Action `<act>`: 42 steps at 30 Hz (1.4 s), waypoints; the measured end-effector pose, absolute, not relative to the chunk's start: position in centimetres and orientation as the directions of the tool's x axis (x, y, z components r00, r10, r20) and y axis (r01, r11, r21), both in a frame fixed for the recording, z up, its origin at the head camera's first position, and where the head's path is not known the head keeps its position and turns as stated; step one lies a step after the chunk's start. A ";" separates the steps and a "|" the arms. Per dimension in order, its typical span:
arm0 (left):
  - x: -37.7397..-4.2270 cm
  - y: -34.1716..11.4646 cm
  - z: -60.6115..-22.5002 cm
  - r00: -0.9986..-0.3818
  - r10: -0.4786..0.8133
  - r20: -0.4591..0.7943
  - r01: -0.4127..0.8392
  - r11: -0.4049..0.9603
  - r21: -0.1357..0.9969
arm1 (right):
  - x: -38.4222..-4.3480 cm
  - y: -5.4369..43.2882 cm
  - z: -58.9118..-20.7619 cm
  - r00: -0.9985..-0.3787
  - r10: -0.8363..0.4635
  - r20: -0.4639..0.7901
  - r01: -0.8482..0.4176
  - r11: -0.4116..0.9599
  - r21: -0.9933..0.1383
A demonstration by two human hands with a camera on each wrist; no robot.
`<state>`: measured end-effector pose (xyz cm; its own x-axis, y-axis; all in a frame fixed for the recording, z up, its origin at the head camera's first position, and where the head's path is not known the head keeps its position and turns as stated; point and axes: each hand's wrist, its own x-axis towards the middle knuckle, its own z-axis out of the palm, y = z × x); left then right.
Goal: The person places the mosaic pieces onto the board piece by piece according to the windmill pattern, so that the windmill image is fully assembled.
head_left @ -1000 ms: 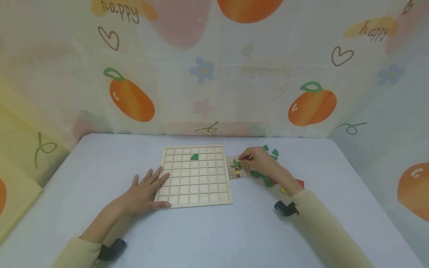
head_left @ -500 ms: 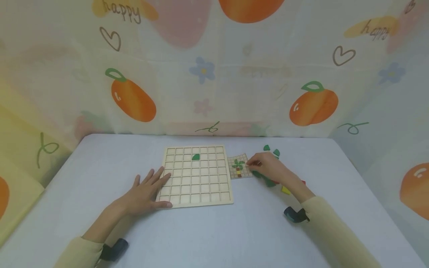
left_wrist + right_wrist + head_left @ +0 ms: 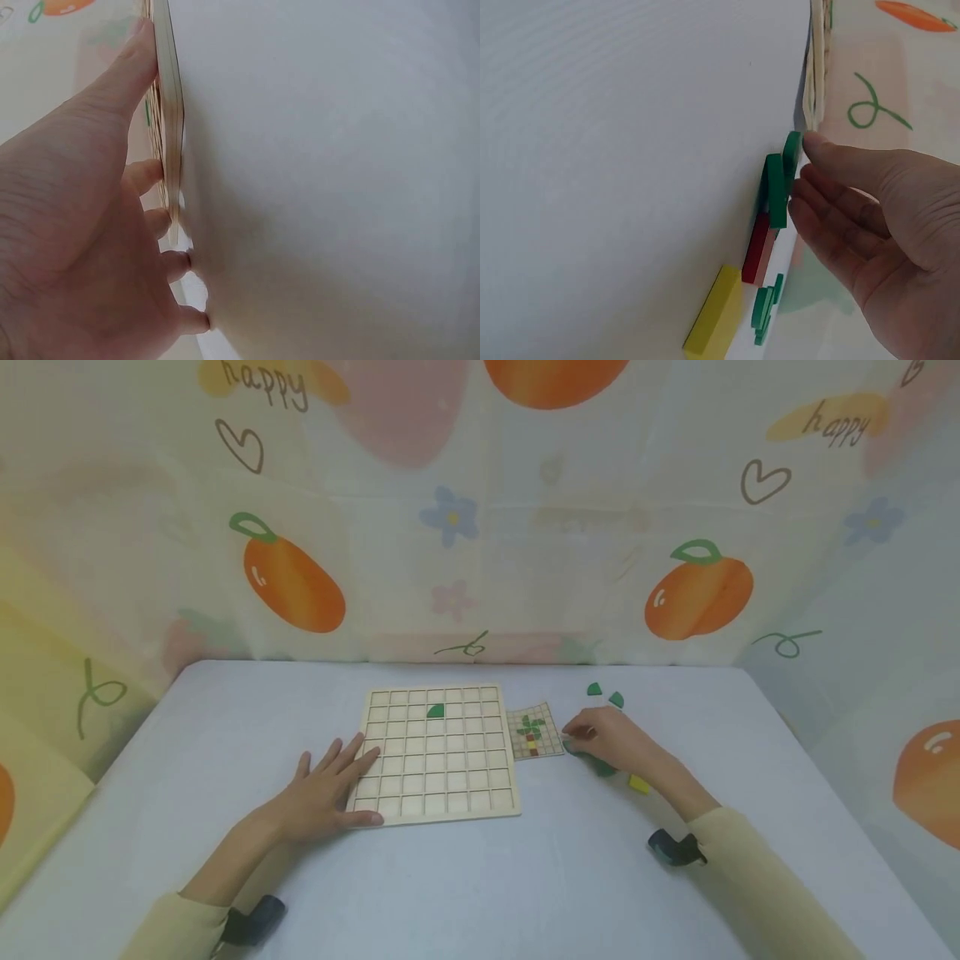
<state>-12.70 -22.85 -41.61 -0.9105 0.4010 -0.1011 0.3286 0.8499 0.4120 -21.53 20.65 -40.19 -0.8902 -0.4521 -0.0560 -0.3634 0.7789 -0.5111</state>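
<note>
Presently, a wooden grid board [image 3: 435, 774] is seen lying flat on a white-covered table [image 3: 465, 885]; one green quarter-round piece [image 3: 436, 712] is seated in it, in the second row from the far edge, near the middle. The board's left side is touched by the left hand [image 3: 318, 797], whose fingers are spread wide and straight; its near left corner is covered by the thumb, as confirmed in the left wrist view. Nothing is gripped by this hand.

Just beside the board's right edge, a small pattern card [image 3: 536, 732] is placed, printed with green shapes above a yellow and brown-red column. Contact between card and board cannot be told.

The right hand [image 3: 618, 739] is positioned by the card's right edge, its fingers bent and brought close to the thumb. In the right wrist view a green piece [image 3: 792, 154] is met by the thumb tip; whether it is pinched cannot be told. Close by, another green piece [image 3: 777, 191], a red block [image 3: 757, 251] and a yellow block [image 3: 638, 783] are noted. Two small green pieces [image 3: 594, 689] are observed beyond the right hand, apart from each other.

Beige sleeves [image 3: 757, 868] are worn on both arms. The table is backed by a cloth [image 3: 555, 568] printed with orange fruit and flowers
</note>
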 end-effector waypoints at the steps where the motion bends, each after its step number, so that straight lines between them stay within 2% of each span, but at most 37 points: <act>1: -12.7 -22.9 -41.6 -0.910 0.402 -0.100 0.329 0.848 0.415 | -21.5 20.8 -40.2 -0.892 -0.449 -0.061 -0.358 0.781 -0.512; 23: -12.7 -22.8 -41.7 -0.915 0.393 -0.091 0.325 0.851 0.413 | -21.0 21.2 -40.3 -0.885 -0.466 -0.017 -0.387 0.754 -0.531; 31: -12.7 -22.9 -41.9 -0.919 0.384 -0.090 0.311 0.847 0.432 | -20.9 21.1 -40.3 -0.869 -0.494 0.026 -0.411 0.693 -0.593; 42: -12.8 -22.9 -42.2 -0.915 0.392 -0.096 0.316 0.845 0.432 | -20.9 21.6 -39.9 -0.867 -0.494 0.059 -0.423 0.670 -0.610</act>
